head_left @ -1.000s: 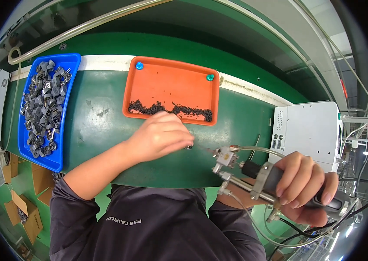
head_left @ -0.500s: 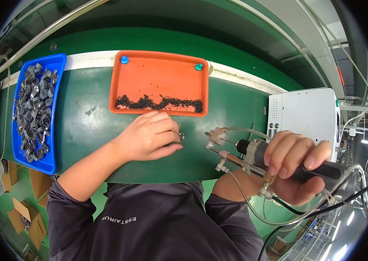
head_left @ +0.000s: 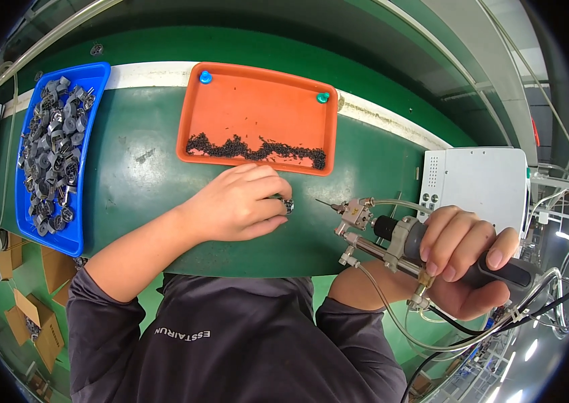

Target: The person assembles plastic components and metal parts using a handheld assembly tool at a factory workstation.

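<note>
My left hand (head_left: 244, 201) is closed over the green bench, just in front of the orange tray. Between its thumb and fingers sits a small round part (head_left: 289, 205), dark and metallic at the end that shows; the rest is hidden. To the right, my right hand (head_left: 469, 258) wraps round the grey and black body of an electric screwdriver (head_left: 405, 236). A metal head with a thin bit at its tip points left toward the small part, with a gap between them. Clear hoses and a black cable run from the tool.
Black screws (head_left: 251, 149) lie along the near side of the orange tray (head_left: 257, 70), which also holds a blue and a green knob. On the left, a blue tray (head_left: 77, 245) is heaped with grey round parts. A white box-shaped machine (head_left: 476, 181) stands right; cardboard boxes (head_left: 46, 336) lie below left.
The view has shifted a little. The screwdriver's bit now shows sharply where its head was blurred, and my left hand's small part shows more at the fingertips.
</note>
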`<action>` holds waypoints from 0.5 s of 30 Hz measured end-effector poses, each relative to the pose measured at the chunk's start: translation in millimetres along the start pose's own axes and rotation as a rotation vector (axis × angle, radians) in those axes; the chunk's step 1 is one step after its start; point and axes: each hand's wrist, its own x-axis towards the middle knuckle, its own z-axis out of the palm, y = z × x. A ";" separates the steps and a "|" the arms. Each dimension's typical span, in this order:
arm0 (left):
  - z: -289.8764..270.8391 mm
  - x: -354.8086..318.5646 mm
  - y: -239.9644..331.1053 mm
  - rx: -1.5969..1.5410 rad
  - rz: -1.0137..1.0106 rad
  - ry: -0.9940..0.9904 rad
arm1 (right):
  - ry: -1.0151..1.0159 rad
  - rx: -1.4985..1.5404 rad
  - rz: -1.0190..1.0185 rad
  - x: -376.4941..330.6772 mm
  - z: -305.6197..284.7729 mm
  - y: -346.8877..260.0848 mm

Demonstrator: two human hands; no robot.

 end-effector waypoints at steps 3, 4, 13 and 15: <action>1.4 -0.5 0.1 0.001 -0.010 -0.010 | -0.040 0.056 -0.005 -0.2 0.2 7.0; 1.8 -0.3 -0.1 0.002 -0.018 -0.016 | -0.048 0.082 0.002 -0.5 4.4 10.6; 6.1 -1.3 -2.4 0.067 0.003 -0.048 | -0.251 0.116 0.117 7.4 10.3 24.9; 6.9 -1.0 -2.2 0.073 0.003 -0.046 | -0.249 0.118 0.122 7.7 9.8 25.3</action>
